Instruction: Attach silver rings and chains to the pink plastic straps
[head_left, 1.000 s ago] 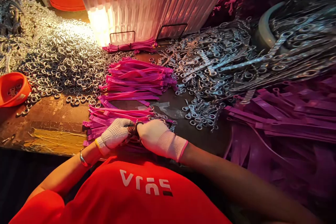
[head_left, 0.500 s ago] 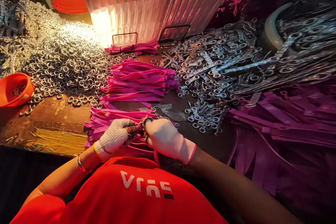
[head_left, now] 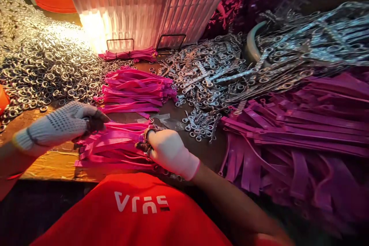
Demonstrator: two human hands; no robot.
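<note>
A worn brown tabletop (head_left: 54,161) with yellowish patches runs across the lower left of the frame. At the top centre stands a ribbed translucent panel (head_left: 150,4), lit by a bright warm glow (head_left: 92,30) at its lower left. The upper right lies in dim purple shadow.

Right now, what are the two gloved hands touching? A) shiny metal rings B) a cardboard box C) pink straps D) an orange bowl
C: the left hand pinches one end of the pink straps lying in front of the person, and the right hand grips the other end; the metal rings lie farther back, untouched.
</note>
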